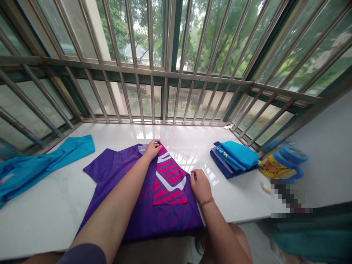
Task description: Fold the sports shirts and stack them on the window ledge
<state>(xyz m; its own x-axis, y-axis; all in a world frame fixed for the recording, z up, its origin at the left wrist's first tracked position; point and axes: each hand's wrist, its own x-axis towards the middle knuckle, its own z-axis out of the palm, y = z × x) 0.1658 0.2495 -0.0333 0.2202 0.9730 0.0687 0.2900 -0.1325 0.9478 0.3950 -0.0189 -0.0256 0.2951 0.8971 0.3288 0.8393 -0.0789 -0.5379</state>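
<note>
A purple T-shirt point(143, 216) lies spread on the white ledge, its lower end hanging over the front edge. Its right sleeve point(171, 179), pink with white and purple stripes, is folded inward over the body. My left hand point(153, 149) pinches the shirt beside the collar, at the top of the folded sleeve. At the shirt's right edge, my right hand point(201, 186) has its curled fingers closed on the fabric near the fold. The left sleeve point(103, 165) points outward, flat on the ledge. My left forearm hides part of the shirt's middle.
Folded blue and navy clothes point(235, 157) are stacked at the right. Beyond them stands a blue and yellow jug point(280, 165) with a handle, beside a pixelated patch. A loose turquoise garment point(52, 156) lies at the left. Metal window bars point(165, 75) border the ledge point(110, 134).
</note>
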